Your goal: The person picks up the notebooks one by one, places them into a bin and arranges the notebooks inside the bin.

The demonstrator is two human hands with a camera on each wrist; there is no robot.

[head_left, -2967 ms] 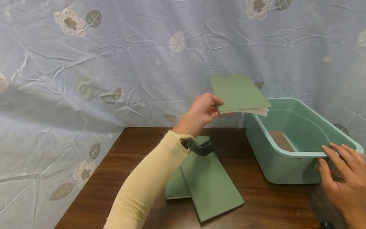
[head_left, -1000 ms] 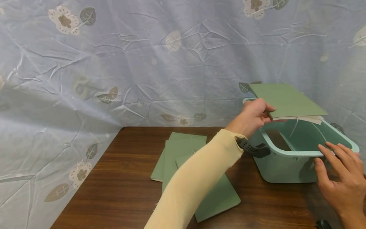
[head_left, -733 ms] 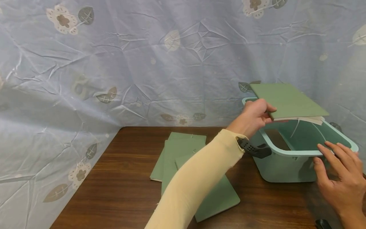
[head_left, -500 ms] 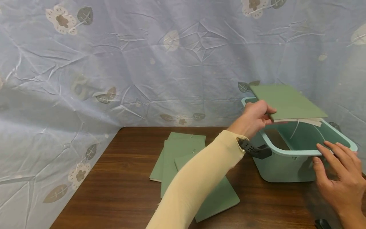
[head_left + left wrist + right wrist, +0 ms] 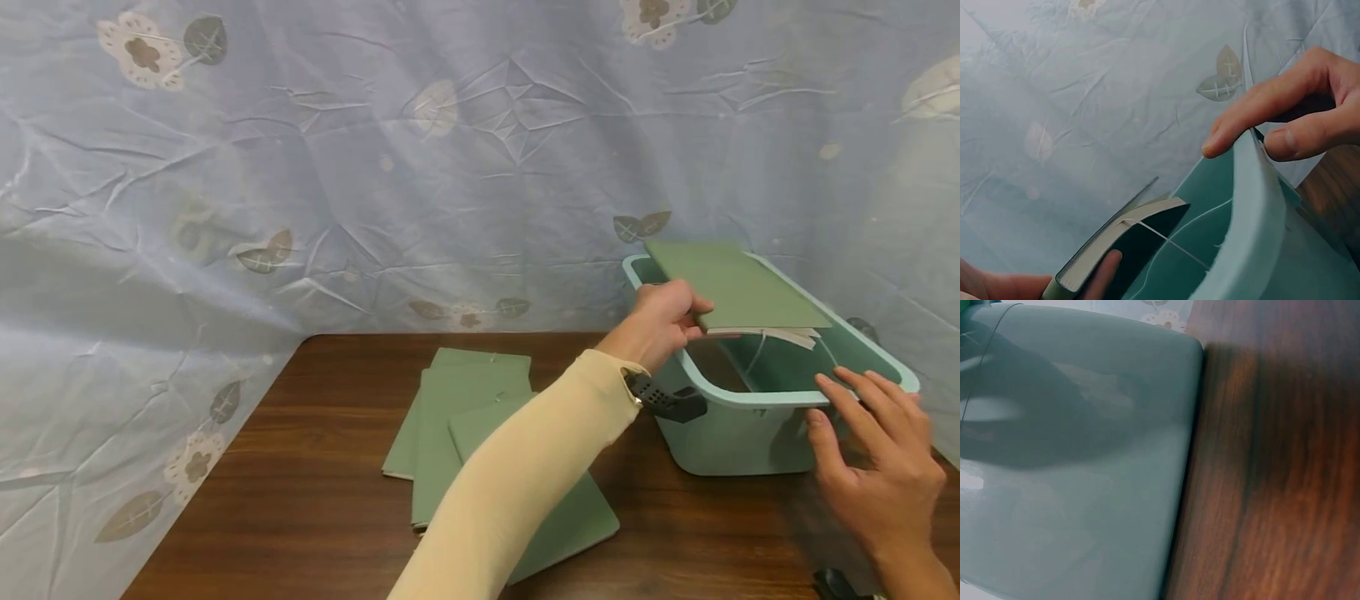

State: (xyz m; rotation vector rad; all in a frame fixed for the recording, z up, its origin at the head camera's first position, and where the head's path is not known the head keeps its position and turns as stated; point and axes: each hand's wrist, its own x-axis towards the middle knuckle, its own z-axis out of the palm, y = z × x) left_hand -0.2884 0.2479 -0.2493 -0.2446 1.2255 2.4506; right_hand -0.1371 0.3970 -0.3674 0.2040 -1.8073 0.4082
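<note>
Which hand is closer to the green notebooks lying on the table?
Left. The left hand, right of the green notebooks, holds another notebook over the bin; the right hand is farther right, on the bin's rim.

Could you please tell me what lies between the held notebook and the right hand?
In the head view, part of the open interior of the bin and its near rim lie between the notebook and the right hand, which holds that rim.

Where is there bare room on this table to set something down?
The widest bare patch of table lies between its left edge and the green notebooks. A smaller one lies between the notebooks and the tub, toward the front. It's crowded mid-table, where notebooks overlap under the sleeve, and at the tub, where the left grip holds another notebook.
</note>
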